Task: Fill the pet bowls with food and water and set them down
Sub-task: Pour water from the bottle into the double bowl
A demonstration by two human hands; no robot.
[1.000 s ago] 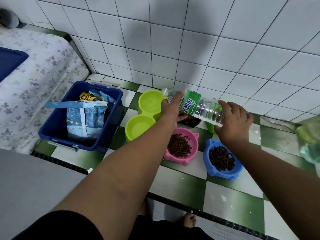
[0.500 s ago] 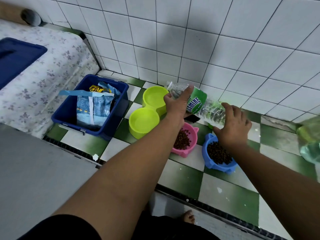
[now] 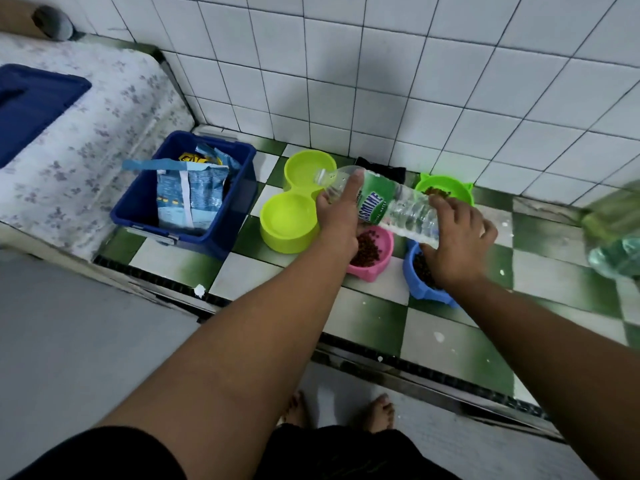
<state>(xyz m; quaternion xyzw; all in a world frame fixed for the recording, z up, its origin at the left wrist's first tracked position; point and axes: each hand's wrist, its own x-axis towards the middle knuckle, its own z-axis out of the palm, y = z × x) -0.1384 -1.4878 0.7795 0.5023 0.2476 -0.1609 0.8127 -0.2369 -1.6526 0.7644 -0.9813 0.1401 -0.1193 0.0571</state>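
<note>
A clear water bottle [image 3: 388, 206] with a green label lies tilted, its open mouth over the far well of a lime-green double bowl [image 3: 294, 216]. My left hand [image 3: 337, 209] holds the bottle near its neck. My right hand [image 3: 457, 244] grips its base. Under the bottle stand a pink bowl [image 3: 377, 251] and a blue bowl [image 3: 420, 282], both holding brown kibble. A green bowl [image 3: 446, 188] with kibble stands by the wall.
A dark blue bin [image 3: 145, 202] with an opened pet food bag [image 3: 188, 195] stands left of the bowls on the green-and-white checked ledge [image 3: 381, 313]. A blue lid [image 3: 31, 105] lies on a floral cloth at the left. A blurred green bottle [image 3: 616, 237] is at the right edge. My bare feet show below.
The bottle's mouth has moved left and tipped lower over the lime-green double bowl. Both hands stay on the bottle. The camera has shifted, showing the green bowl by the wall.
</note>
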